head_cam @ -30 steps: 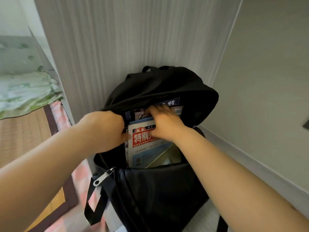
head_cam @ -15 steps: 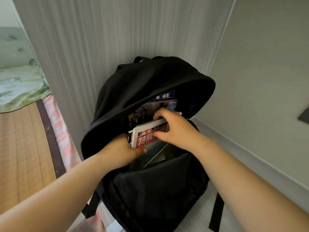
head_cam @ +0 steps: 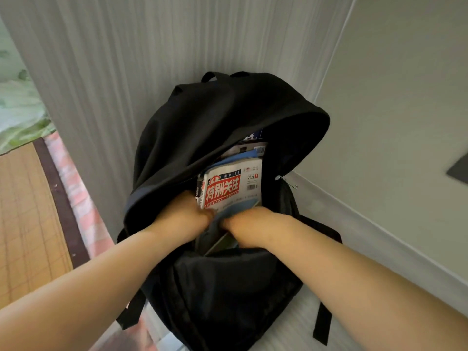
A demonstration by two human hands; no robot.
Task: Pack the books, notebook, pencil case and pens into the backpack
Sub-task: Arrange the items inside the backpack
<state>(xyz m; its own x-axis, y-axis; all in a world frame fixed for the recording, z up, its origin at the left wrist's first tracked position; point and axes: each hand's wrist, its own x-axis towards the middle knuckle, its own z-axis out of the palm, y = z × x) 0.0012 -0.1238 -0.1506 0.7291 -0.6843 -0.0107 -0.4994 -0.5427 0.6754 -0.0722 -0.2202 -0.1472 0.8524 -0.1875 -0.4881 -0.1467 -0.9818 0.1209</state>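
Observation:
A black backpack (head_cam: 228,117) leans open against the grey panel in a corner. Inside its mouth stands a white magazine with a red title (head_cam: 228,188), with other books (head_cam: 250,148) behind it. Both my hands reach into the opening just below the magazine. My left hand (head_cam: 184,214) has its fingers tucked down at the magazine's lower left edge. My right hand (head_cam: 248,221) has curled fingers on a blue-grey item (head_cam: 228,219) in front of the magazine. The fingertips of both hands are hidden inside the bag.
A grey striped panel (head_cam: 152,59) stands behind the bag and a plain wall (head_cam: 392,97) to the right. A woven mat (head_cam: 27,211) with a pink-checked edge lies at the left. The bag's straps (head_cam: 321,323) trail on the light floor.
My right hand came down from the magazine's top to its lower edge beside my left hand. The magazine's cover now shows whole. The view moved closer to the bag.

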